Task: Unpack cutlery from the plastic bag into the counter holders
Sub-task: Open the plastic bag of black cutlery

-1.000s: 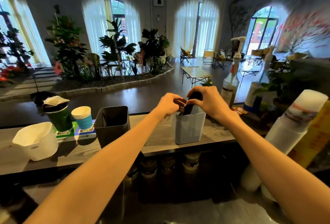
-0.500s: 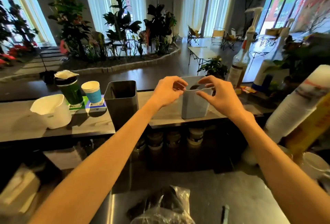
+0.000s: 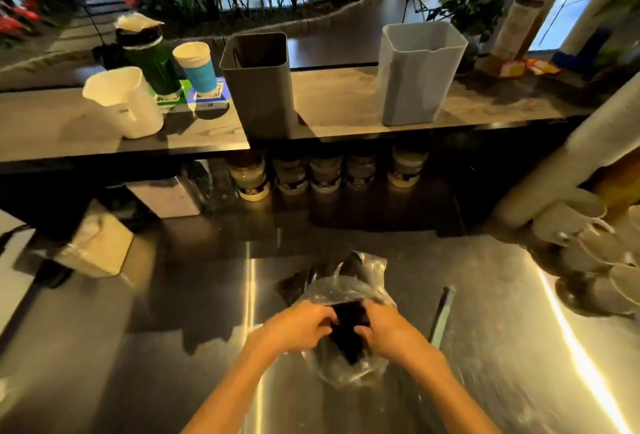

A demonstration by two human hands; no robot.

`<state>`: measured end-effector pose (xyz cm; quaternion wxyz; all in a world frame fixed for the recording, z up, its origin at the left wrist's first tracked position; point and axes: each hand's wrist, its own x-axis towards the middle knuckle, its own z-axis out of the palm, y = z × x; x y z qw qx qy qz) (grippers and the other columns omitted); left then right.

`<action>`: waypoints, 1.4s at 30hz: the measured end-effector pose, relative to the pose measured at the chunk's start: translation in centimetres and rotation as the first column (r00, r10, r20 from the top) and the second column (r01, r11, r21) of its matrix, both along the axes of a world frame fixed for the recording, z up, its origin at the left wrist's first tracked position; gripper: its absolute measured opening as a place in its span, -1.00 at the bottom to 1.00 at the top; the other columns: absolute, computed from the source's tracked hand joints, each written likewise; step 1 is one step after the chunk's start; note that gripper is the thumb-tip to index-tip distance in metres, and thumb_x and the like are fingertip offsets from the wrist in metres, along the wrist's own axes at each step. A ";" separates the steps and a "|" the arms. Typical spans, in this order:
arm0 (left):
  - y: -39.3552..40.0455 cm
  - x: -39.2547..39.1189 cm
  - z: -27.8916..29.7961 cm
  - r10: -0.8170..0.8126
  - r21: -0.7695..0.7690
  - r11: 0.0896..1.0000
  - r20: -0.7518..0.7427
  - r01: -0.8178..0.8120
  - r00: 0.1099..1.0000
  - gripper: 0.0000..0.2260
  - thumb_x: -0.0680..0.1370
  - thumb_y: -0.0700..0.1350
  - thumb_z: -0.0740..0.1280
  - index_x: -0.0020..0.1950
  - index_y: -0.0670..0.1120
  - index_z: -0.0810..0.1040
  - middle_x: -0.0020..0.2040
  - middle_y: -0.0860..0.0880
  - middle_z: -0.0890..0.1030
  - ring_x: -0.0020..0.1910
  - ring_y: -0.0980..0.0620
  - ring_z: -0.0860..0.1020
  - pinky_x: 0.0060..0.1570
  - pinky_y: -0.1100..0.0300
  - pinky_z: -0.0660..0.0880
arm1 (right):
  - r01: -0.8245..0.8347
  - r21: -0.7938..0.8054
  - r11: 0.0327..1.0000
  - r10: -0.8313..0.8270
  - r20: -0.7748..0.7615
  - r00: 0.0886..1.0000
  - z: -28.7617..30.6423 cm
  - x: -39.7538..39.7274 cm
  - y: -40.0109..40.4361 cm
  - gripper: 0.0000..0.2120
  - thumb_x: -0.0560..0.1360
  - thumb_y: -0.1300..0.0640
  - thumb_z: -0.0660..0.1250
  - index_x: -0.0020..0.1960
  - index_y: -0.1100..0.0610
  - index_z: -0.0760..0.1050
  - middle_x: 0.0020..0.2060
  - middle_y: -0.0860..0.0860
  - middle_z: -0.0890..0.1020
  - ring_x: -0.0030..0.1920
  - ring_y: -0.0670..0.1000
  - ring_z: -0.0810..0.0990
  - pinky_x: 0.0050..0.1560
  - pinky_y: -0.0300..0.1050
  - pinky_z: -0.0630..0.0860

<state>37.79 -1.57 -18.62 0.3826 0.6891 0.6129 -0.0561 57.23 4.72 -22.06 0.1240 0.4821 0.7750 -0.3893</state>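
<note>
A clear plastic bag (image 3: 349, 286) lies on the steel worktop (image 3: 156, 347) near me, with black cutlery (image 3: 349, 329) showing inside it. My left hand (image 3: 298, 326) and my right hand (image 3: 389, 329) sit on either side of the bag's middle, fingers curled around the black bundle through or inside the plastic. On the raised counter shelf (image 3: 339, 101) stand a light grey holder (image 3: 415, 73) at the right and a dark grey holder (image 3: 259, 84) left of it.
Left on the shelf stand a white jug (image 3: 124, 101), a green cup stack (image 3: 149, 56) and a blue cup (image 3: 195, 66). Jars (image 3: 325, 174) line up under the shelf. White cups and stacked cup sleeves (image 3: 568, 177) crowd the right. A thin stick (image 3: 441, 316) lies right of the bag.
My hands left the light grey holder on the shelf and came down to the bag on the worktop, where they now grip the black cutlery. The view tilted downward.
</note>
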 end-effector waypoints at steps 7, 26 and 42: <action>-2.2 1.5 -3.3 0.227 0.108 0.974 -0.347 -0.201 0.910 -0.68 0.65 -0.16 0.17 0.41 -0.10 0.37 0.33 -0.11 0.54 0.28 -0.20 0.53 0.17 0.01 0.41 | 0.122 0.214 0.969 -0.151 0.129 0.980 -1.7 -0.9 -0.7 -0.60 0.54 -0.05 0.42 0.25 0.17 0.47 0.18 0.11 0.61 0.18 0.14 0.60 0.10 0.00 0.54; -3.1 1.3 -2.1 0.544 0.064 0.832 0.102 -0.551 0.833 -0.71 0.68 -0.06 0.13 0.40 0.01 0.38 -0.12 0.03 0.73 0.00 -0.03 0.66 0.09 -0.04 0.58 | 0.301 0.177 0.937 -0.331 0.173 0.928 -5.6 -3.1 -4.2 -0.58 0.51 -0.16 0.39 0.19 0.13 0.57 0.22 0.14 0.59 0.22 0.13 0.56 0.18 -0.02 0.55; -3.0 1.1 -1.8 0.568 -0.018 0.813 0.243 -0.581 0.787 -0.68 0.67 0.00 0.17 0.43 0.03 0.40 -0.22 0.18 0.69 -0.02 0.01 0.66 0.15 -0.05 0.57 | 0.590 -0.077 0.804 -0.591 -0.212 0.778 -2.6 -2.6 -2.9 -0.78 0.68 0.07 0.16 -0.10 -0.03 0.50 -0.22 -0.05 0.59 -0.21 -0.01 0.58 -0.14 -0.07 0.48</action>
